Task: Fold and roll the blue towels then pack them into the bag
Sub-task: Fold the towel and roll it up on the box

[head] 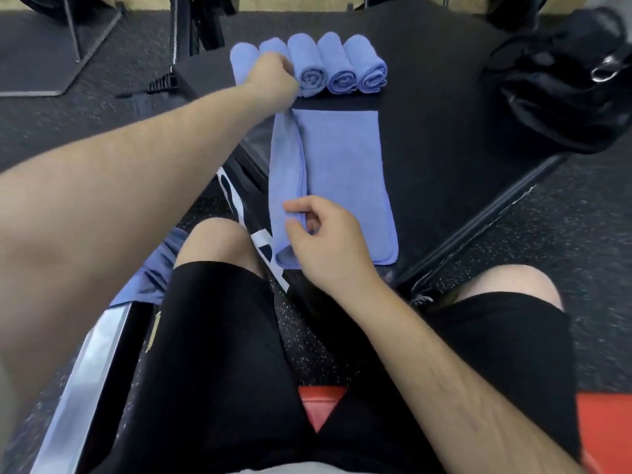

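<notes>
Shorts (pixel 219 336) filling lower frame | right hand (pixel 325 241) pinching towel (pixel 342 165) near edge, left hand (pixel 273 75) apparently clutching far corner, centre | lengthwise folding seemingly proceeding; next: laying flap flush, rolling toward rolled towels (pixel 338 63) | bag (pixel 564 80) waiting upper right

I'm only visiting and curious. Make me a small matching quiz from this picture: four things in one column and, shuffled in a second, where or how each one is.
Things:
1. rolled towels
2. flat towel
3. bag
4. right hand

Place or state:
A. pinches the towel's near end
B. at the far right, apart from the towels
C. side by side in a row at the far end
D. laid out in the middle, left side folded over

Pairs: 1-C, 2-D, 3-B, 4-A
</notes>
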